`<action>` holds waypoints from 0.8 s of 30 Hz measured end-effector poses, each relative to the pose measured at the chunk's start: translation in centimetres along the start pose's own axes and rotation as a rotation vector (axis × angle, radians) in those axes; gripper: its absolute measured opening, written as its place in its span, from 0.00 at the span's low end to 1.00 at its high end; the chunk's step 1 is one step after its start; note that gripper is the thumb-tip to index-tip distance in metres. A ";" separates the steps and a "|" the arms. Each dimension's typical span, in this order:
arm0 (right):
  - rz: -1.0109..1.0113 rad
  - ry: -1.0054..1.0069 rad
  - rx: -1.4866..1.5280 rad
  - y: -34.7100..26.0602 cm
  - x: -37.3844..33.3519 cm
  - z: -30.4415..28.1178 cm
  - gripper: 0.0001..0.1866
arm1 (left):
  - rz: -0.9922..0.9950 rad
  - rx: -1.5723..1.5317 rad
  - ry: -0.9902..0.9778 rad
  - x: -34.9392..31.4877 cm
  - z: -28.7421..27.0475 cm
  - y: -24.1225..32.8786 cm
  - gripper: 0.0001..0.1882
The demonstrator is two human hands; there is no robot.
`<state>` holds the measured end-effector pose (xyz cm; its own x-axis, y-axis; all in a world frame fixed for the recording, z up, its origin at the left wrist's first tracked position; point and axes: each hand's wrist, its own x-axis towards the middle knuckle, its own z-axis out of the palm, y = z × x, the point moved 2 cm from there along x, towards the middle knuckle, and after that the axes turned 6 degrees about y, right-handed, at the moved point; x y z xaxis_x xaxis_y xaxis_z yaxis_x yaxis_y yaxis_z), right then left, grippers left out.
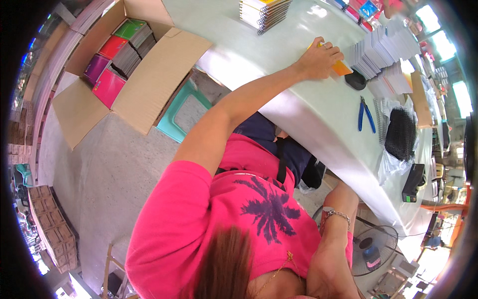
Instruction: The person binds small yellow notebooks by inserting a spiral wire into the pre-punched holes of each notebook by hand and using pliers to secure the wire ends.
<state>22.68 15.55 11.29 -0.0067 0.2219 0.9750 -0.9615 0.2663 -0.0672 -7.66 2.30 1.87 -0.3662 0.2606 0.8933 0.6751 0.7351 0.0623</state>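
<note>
My left hand (321, 61) reaches across the pale table. Its fingers are curled over a flat orange-and-yellow notebook cover (341, 68), mostly hidden under the palm. Just right of it lies a dark oval object (355, 79), beside stacks of loose white pages (381, 50). Blue-handled pliers (366, 115) rest nearer on the tabletop, their handles spread. At the far side stands a pile of spiral notebooks (265, 14) with a yellow cover on top. My right hand (326, 266) is raised close to me, below a chain bracelet; its fingers run out of the picture.
Left of the table, an open cardboard box (162, 74) holds notebooks with colourful covers. A teal stool (183, 112) stands by it. Black binding wire (400, 133) in plastic and a black device (414, 182) lie on the table's right. A fan (371, 249) stands lower right.
</note>
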 end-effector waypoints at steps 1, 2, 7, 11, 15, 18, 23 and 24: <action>-0.086 0.041 0.055 -0.7 0.6 0.2 0.09 | -0.001 -0.023 0.012 0.1 0.0 0.0 0.11; -0.189 0.070 0.086 -1.5 1.5 0.2 0.09 | 0.014 -0.034 0.015 0.8 0.7 0.9 0.11; -0.681 0.299 0.278 -2.1 2.7 3.4 0.09 | 0.022 0.011 -0.027 -1.0 -0.3 -0.7 0.10; -0.612 -0.066 -0.008 -0.1 2.5 1.6 0.11 | 0.046 -0.050 -0.001 0.8 1.3 1.0 0.12; -0.191 -0.521 -0.423 6.0 -1.6 -0.6 0.10 | 0.047 0.013 -0.024 0.2 0.0 0.4 0.13; 0.235 -0.513 -0.470 10.0 -3.7 0.6 0.03 | 0.104 0.123 -0.086 -0.2 -0.4 0.0 0.13; 0.571 -0.462 -0.488 16.2 -4.9 0.1 0.08 | 0.174 0.102 -0.251 0.8 -1.5 -0.5 0.15; 0.665 -0.435 -0.475 17.9 -5.1 0.2 0.11 | 0.159 0.110 -0.308 1.2 -1.7 -1.0 0.15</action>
<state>5.46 18.95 5.18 -0.7119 0.1208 0.6918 -0.5097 0.5887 -0.6274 -7.73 0.79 3.65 -0.4498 0.5410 0.7106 0.6723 0.7289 -0.1294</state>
